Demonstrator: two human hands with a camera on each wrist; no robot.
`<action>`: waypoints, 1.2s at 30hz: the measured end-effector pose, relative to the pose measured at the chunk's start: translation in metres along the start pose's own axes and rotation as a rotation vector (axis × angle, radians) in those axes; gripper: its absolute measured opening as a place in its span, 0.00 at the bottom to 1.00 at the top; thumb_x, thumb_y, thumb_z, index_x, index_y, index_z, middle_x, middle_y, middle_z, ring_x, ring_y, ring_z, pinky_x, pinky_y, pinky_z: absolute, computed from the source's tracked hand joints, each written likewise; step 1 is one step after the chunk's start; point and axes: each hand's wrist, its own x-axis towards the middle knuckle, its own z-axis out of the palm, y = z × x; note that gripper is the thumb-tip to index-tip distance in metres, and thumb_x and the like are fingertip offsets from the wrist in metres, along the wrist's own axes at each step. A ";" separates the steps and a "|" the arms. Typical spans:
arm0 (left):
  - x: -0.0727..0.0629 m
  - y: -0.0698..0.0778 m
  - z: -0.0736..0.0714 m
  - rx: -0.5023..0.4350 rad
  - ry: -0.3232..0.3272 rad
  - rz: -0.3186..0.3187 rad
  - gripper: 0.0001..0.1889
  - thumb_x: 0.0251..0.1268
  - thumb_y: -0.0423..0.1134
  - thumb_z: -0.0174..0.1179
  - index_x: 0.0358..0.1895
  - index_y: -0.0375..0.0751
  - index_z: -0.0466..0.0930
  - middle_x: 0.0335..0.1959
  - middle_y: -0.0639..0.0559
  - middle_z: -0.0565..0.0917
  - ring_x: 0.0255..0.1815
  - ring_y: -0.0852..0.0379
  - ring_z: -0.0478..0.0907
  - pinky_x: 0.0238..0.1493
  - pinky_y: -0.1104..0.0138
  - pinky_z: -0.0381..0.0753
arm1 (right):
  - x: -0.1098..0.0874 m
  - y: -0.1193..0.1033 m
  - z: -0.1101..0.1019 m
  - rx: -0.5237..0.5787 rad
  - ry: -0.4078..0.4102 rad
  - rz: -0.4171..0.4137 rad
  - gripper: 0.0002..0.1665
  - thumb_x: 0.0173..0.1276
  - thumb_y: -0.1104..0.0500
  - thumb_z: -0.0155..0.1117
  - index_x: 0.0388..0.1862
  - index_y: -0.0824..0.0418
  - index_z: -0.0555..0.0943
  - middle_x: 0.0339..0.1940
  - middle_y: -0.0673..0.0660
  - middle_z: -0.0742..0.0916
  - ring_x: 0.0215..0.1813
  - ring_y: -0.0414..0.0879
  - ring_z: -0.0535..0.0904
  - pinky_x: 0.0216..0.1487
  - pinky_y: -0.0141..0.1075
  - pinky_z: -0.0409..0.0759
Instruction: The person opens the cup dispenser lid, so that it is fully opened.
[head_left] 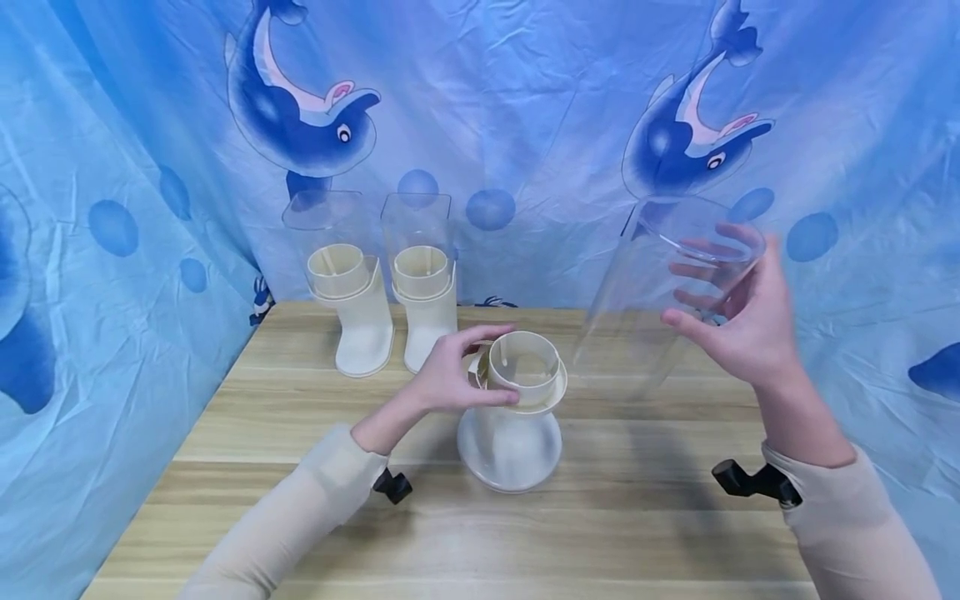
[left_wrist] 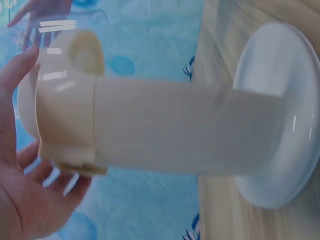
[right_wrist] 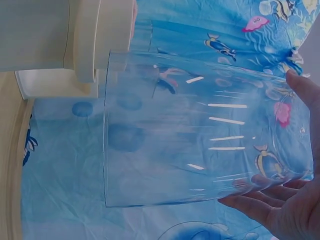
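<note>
The cream and white plastic stand with a round foot (head_left: 517, 429) is at the middle of the light wood-grain table (head_left: 615, 533), its open ring-shaped top (head_left: 525, 396) facing up. The left hand (head_left: 450, 371) grips this top from the side, thumb in front and fingers behind, the spread set by the ring's width. To the right, the right hand (head_left: 750, 325) holds a clear, colourless tube (head_left: 637, 300) in a wide grip near its upper end, thumb and fingers on opposite sides. The tube leans, its lower end near the ring; contact between them cannot be told. The step in hand seems to be handling tube and stand as a pair; the next move likely calls for straightening the tube and a steady stand. Behind, at the left, two similar cream stands (head_left: 365, 325) (head_left: 431, 321) bear clear containers (head_left: 326, 221) (head_left: 416, 218).
</note>
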 end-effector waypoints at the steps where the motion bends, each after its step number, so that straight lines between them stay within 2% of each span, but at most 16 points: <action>1: 0.000 0.002 0.001 0.014 0.011 -0.004 0.46 0.42 0.43 0.88 0.70 0.40 0.80 0.64 0.50 0.87 0.60 0.52 0.86 0.66 0.56 0.85 | 0.000 0.000 0.000 -0.002 0.002 0.003 0.58 0.48 0.83 0.76 0.78 0.62 0.64 0.67 0.63 0.86 0.59 0.47 0.90 0.53 0.31 0.89; 4: 0.002 0.007 0.005 0.040 0.042 -0.031 0.46 0.39 0.48 0.89 0.69 0.44 0.81 0.61 0.53 0.89 0.56 0.54 0.87 0.64 0.56 0.85 | -0.001 0.001 -0.001 -0.011 0.003 0.003 0.58 0.48 0.83 0.75 0.78 0.61 0.64 0.66 0.61 0.86 0.58 0.46 0.90 0.53 0.31 0.89; 7: 0.004 0.008 0.005 0.028 0.040 -0.052 0.44 0.40 0.47 0.89 0.67 0.46 0.82 0.60 0.54 0.89 0.56 0.54 0.87 0.64 0.55 0.85 | -0.001 0.002 -0.002 -0.014 -0.003 -0.008 0.56 0.49 0.83 0.75 0.77 0.63 0.65 0.66 0.61 0.87 0.58 0.46 0.90 0.54 0.31 0.89; 12: 0.010 -0.002 -0.004 -0.010 -0.040 -0.041 0.43 0.42 0.44 0.88 0.68 0.46 0.82 0.62 0.53 0.88 0.58 0.55 0.86 0.64 0.56 0.84 | -0.001 0.003 -0.003 -0.013 -0.013 -0.018 0.55 0.50 0.83 0.74 0.76 0.65 0.64 0.66 0.61 0.86 0.59 0.46 0.90 0.54 0.30 0.89; 16: 0.015 -0.008 -0.012 -0.046 -0.122 -0.021 0.43 0.44 0.40 0.87 0.70 0.45 0.81 0.62 0.52 0.88 0.61 0.55 0.85 0.65 0.58 0.83 | -0.002 0.004 -0.004 -0.026 -0.002 0.014 0.57 0.47 0.84 0.74 0.77 0.61 0.65 0.66 0.60 0.87 0.58 0.44 0.90 0.53 0.30 0.89; 18: 0.016 -0.009 -0.015 -0.047 -0.140 0.006 0.43 0.45 0.38 0.86 0.71 0.43 0.80 0.64 0.49 0.87 0.63 0.53 0.84 0.68 0.56 0.83 | -0.002 0.005 -0.004 -0.025 0.003 0.029 0.58 0.47 0.85 0.74 0.77 0.60 0.65 0.65 0.59 0.87 0.58 0.44 0.90 0.53 0.30 0.89; 20: 0.014 -0.006 -0.015 -0.013 -0.118 0.043 0.45 0.44 0.40 0.86 0.71 0.42 0.79 0.66 0.48 0.86 0.67 0.51 0.83 0.72 0.52 0.80 | -0.002 0.006 -0.003 -0.013 0.000 0.037 0.58 0.47 0.85 0.73 0.77 0.61 0.65 0.65 0.59 0.87 0.58 0.44 0.90 0.53 0.30 0.89; 24: 0.007 0.007 -0.007 0.120 0.028 0.092 0.49 0.38 0.50 0.88 0.71 0.41 0.79 0.66 0.48 0.86 0.68 0.49 0.79 0.72 0.47 0.78 | -0.003 0.007 -0.002 0.009 -0.005 0.042 0.57 0.48 0.84 0.74 0.76 0.64 0.64 0.65 0.59 0.87 0.58 0.44 0.90 0.54 0.29 0.88; 26: 0.004 0.016 -0.001 0.178 0.101 0.088 0.51 0.35 0.55 0.89 0.69 0.43 0.81 0.63 0.50 0.87 0.65 0.50 0.79 0.66 0.49 0.80 | -0.003 0.008 -0.002 0.007 -0.002 0.048 0.56 0.48 0.84 0.75 0.76 0.64 0.64 0.65 0.59 0.87 0.57 0.44 0.90 0.54 0.28 0.88; 28: 0.003 0.021 0.003 0.203 0.144 0.086 0.50 0.34 0.56 0.89 0.68 0.43 0.82 0.60 0.51 0.88 0.59 0.52 0.80 0.58 0.54 0.82 | -0.003 0.008 -0.002 -0.011 0.003 0.055 0.57 0.48 0.85 0.74 0.76 0.63 0.64 0.65 0.58 0.87 0.57 0.43 0.90 0.53 0.28 0.88; 32: 0.004 0.024 0.007 0.213 0.170 0.072 0.48 0.34 0.52 0.90 0.66 0.43 0.83 0.58 0.51 0.89 0.51 0.55 0.82 0.48 0.64 0.83 | -0.003 0.009 -0.002 -0.047 0.013 0.081 0.58 0.47 0.85 0.73 0.77 0.61 0.64 0.65 0.57 0.87 0.57 0.42 0.90 0.53 0.27 0.88; 36: 0.006 0.022 0.005 0.178 0.151 0.056 0.47 0.34 0.50 0.90 0.66 0.42 0.83 0.60 0.51 0.89 0.53 0.55 0.84 0.50 0.65 0.85 | -0.004 0.010 -0.002 -0.055 0.022 0.101 0.57 0.48 0.85 0.73 0.77 0.60 0.65 0.65 0.56 0.87 0.57 0.42 0.89 0.53 0.27 0.88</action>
